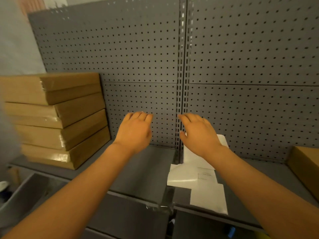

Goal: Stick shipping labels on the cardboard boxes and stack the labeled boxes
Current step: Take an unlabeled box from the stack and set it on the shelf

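A stack of several flat cardboard boxes stands at the left end of the grey shelf, against the pegboard. Another cardboard box shows partly at the right edge. White label sheets lie spread on the shelf right of centre. My left hand hovers over the shelf's middle, palm down, fingers relaxed and holding nothing. My right hand hovers beside it above the far end of the label sheets, fingers also extended and empty. Both forearms reach in from the bottom corners.
A grey pegboard back wall with a slotted upright post closes off the rear. A lower shelf level sits at the bottom left. The image is blurred at the left edge.
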A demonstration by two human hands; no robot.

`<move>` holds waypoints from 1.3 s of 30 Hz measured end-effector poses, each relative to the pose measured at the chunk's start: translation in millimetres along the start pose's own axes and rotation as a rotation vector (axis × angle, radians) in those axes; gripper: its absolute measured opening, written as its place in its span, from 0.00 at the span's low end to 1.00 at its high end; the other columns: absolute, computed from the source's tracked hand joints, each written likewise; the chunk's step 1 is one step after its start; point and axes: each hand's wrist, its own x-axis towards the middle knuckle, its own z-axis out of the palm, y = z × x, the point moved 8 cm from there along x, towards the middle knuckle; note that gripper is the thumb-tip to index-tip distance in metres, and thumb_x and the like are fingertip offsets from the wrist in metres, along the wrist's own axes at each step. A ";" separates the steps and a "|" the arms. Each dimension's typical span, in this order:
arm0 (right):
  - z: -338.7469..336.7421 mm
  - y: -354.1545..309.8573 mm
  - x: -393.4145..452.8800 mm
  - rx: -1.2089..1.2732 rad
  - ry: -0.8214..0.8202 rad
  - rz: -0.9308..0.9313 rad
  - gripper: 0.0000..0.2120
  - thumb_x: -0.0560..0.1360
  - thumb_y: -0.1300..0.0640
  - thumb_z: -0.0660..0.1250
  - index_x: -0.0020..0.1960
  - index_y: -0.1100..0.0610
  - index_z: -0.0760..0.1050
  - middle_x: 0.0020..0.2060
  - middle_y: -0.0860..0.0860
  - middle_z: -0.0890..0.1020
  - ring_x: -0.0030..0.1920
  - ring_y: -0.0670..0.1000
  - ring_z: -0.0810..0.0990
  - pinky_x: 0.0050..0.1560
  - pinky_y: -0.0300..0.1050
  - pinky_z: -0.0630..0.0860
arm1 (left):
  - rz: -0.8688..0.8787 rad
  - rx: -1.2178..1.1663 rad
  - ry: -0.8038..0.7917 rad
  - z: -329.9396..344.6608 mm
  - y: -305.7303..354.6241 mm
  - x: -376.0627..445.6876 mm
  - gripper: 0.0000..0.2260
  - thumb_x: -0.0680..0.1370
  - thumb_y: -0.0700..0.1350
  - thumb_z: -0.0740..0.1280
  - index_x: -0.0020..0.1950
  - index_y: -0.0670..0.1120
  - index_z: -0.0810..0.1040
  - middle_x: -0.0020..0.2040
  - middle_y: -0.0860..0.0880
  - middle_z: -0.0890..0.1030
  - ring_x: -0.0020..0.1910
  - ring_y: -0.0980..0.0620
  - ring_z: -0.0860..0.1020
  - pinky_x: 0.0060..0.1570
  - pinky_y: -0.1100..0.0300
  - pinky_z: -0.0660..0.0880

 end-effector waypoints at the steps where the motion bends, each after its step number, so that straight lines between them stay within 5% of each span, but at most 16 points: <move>1: 3.1 -9.1 6.1 0.003 -0.002 -0.016 0.25 0.79 0.54 0.57 0.76 0.54 0.58 0.72 0.51 0.66 0.71 0.53 0.63 0.70 0.48 0.58 | -0.010 0.001 0.000 2.3 -8.8 -2.9 0.21 0.80 0.46 0.56 0.74 0.46 0.63 0.71 0.48 0.69 0.72 0.48 0.63 0.71 0.52 0.56; 9: 16.4 -72.0 42.6 0.042 0.021 -0.065 0.25 0.79 0.52 0.57 0.75 0.52 0.58 0.72 0.50 0.65 0.71 0.53 0.64 0.70 0.48 0.59 | -0.040 0.012 0.047 7.9 -77.0 -22.8 0.19 0.77 0.44 0.62 0.68 0.44 0.71 0.65 0.45 0.76 0.71 0.46 0.68 0.68 0.49 0.63; 23: 8.6 -219.6 124.9 0.201 0.155 0.039 0.24 0.81 0.51 0.57 0.76 0.53 0.58 0.71 0.51 0.66 0.71 0.54 0.64 0.69 0.51 0.64 | 0.045 -0.054 0.407 -60.7 -255.0 -7.0 0.19 0.79 0.48 0.60 0.69 0.45 0.70 0.67 0.45 0.75 0.70 0.47 0.68 0.73 0.49 0.52; 32: -7.2 -318.1 200.2 0.707 0.207 0.166 0.24 0.80 0.44 0.54 0.73 0.53 0.62 0.69 0.52 0.68 0.66 0.51 0.69 0.58 0.40 0.64 | -0.260 -0.392 0.555 -81.0 -446.4 -27.7 0.20 0.80 0.51 0.59 0.70 0.45 0.69 0.69 0.44 0.72 0.70 0.44 0.67 0.70 0.47 0.62; 39: 9.7 -352.5 232.0 0.862 0.084 0.264 0.36 0.75 0.33 0.54 0.73 0.56 0.58 0.69 0.54 0.66 0.67 0.55 0.68 0.56 0.44 0.65 | -0.649 -0.777 0.315 -15.1 -525.0 -38.9 0.26 0.78 0.53 0.61 0.74 0.45 0.62 0.71 0.42 0.68 0.68 0.42 0.68 0.64 0.49 0.67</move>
